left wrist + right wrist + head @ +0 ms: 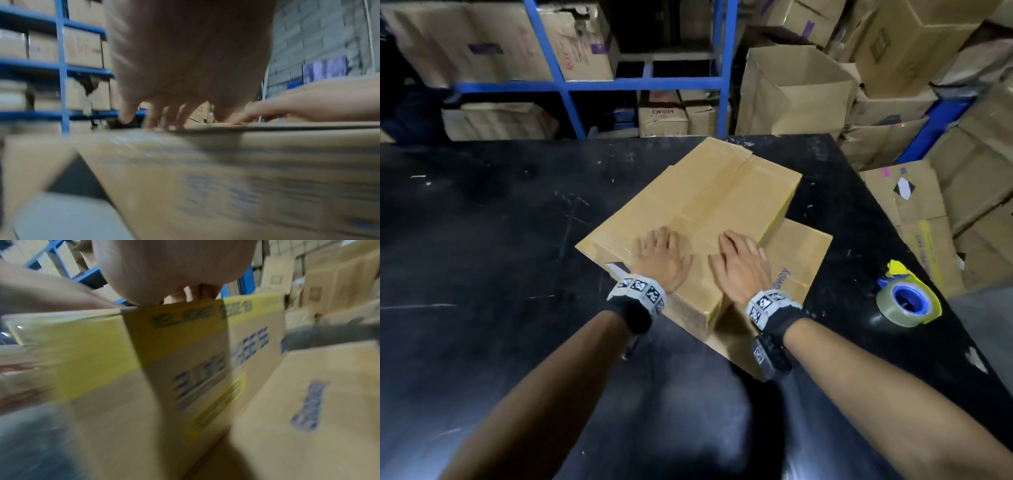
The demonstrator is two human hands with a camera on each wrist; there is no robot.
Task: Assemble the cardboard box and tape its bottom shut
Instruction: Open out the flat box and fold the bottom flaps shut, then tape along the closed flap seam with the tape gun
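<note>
step: bottom flaps of cardboard box point(698, 219) already folded down; both hands flatten them along the centre seam, likely pre-tape hold, or smoothing tape already on (glossy strip along seam, can't confirm)
box location: upside-down on black table point(500, 222), right of centre; lower flaps splay out on the table at its near-right side
left hand point(662, 257): fingers straight, spread apart, palm down pressing the box top left of seam; holds nothing
left fingertips point(156, 125): touching the top panel near its edge, blurred
right hand point(739, 262): fingers straight, close together, flat on the top right of seam; holds nothing
next move: judging, one hand keeps flaps shut while right reaches for tape dispenser point(905, 301), well apart at table's right edge
risk: flaps could spring open if both hands lift
</note>
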